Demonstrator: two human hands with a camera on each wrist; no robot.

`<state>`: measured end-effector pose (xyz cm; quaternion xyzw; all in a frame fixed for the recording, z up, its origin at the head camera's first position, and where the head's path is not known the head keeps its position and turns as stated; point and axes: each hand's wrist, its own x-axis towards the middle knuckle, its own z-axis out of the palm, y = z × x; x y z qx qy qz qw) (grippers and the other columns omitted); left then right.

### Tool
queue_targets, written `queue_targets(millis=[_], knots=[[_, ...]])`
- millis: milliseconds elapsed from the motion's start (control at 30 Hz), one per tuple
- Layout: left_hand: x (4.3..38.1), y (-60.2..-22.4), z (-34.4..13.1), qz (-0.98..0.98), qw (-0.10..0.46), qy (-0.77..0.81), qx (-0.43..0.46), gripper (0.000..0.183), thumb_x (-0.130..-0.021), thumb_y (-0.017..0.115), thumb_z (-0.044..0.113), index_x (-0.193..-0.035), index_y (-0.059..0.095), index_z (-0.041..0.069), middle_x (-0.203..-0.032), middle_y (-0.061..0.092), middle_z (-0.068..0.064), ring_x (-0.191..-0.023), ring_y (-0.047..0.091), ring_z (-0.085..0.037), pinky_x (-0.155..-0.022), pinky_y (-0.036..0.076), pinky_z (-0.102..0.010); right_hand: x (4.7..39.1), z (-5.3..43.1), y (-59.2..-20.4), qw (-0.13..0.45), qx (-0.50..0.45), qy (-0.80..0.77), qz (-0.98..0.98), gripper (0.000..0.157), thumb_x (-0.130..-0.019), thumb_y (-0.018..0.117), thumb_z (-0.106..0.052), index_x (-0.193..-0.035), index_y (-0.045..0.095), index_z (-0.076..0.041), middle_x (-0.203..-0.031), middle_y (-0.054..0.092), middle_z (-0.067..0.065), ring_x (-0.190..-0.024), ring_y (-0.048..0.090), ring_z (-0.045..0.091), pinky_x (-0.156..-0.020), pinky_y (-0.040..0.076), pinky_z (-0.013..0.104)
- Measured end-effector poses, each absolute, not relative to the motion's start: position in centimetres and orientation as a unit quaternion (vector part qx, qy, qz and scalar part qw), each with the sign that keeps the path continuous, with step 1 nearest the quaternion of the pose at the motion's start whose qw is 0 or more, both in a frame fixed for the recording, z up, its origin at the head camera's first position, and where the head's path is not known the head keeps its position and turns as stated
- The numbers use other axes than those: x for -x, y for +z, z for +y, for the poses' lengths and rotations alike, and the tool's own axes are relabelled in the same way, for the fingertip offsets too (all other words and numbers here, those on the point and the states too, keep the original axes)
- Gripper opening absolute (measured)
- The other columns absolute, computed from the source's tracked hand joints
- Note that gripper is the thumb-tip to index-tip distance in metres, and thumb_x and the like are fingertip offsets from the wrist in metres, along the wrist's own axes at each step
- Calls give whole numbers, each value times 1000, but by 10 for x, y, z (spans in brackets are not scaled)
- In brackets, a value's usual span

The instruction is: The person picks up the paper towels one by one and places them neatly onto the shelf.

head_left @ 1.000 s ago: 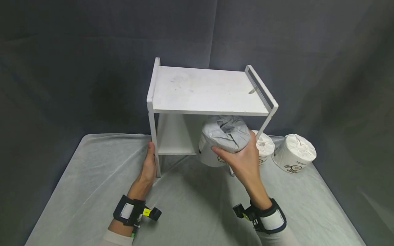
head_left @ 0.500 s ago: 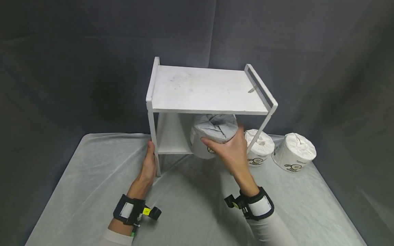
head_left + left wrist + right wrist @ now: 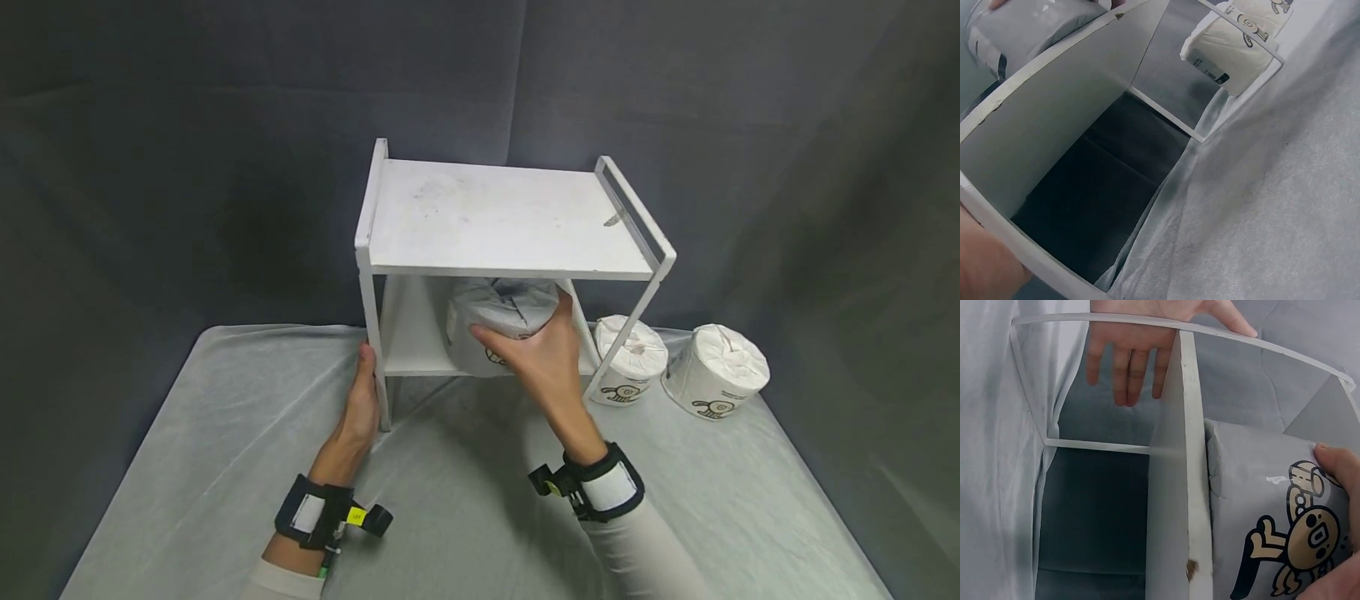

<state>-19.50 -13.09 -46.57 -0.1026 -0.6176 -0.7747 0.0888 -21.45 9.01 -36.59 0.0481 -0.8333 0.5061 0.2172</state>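
Gripping a wrapped roll (image 3: pixel 487 321) by its side, thumb and fingers curled about it, the right hand (image 3: pixel 543 354) reaches into the rack (image 3: pixel 480 217) at the middle of the frame. The roll is in the bay between the rack's top and its lower shelf (image 3: pixel 414 337), partly hidden beneath the top; whether its base touches the shelf, I cannot tell. The right wrist view shows a cartoon (image 3: pixel 1314 537) on its wrapper. Left of centre, the left hand (image 3: pixel 360 408) rests against the left leg (image 3: pixel 372 333), fingers straight and unclenched. Outside the rack, right of centre, a second roll (image 3: pixel 639 350) sits on the cloth (image 3: pixel 225 475), partly behind the right leg (image 3: pixel 633 325); a third roll (image 3: pixel 716 372) sits near it, farther right.
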Motion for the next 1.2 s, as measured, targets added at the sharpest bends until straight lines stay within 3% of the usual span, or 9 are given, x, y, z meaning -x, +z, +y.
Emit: queue_targets(millis=[367,800,1000,1200], knots=[[195,-465,-130,-619,85,-775,97,86,-98,17,64,-158,-9,8,-165,-10,-11,-149,-12,-22,-117,-12,-44,223,70,-369,228,-39,503,-833,112,-54,84,-65,-144,36,-19,-126,61,4,-114,58,14,-89,50,39],[194,-464,-130,-615,83,-779,86,85,-99,18,62,-158,-7,5,-165,-9,-11,-149,-12,-21,-117,-11,-42,233,46,-371,251,-58,510,-820,106,-60,82,-62,-141,36,-12,-127,57,4,-115,56,14,-93,48,39],[194,-464,-129,-614,83,-780,83,85,-99,19,62,-158,-6,5,-165,-7,-12,-149,-11,-21,-117,-10,-42,238,37,-372,269,-74,522,-806,107,-59,85,-58,-143,34,-14,-130,56,1,-120,53,10,-98,45,33],[194,-464,-129,-606,91,-785,89,83,-100,20,60,-158,-4,6,-165,-5,-12,-149,-8,-21,-118,-8,-41,245,29,-373,302,-127,532,-781,108,-63,86,-52,-148,29,-17,-138,51,1,-128,46,11,-107,38,35]])
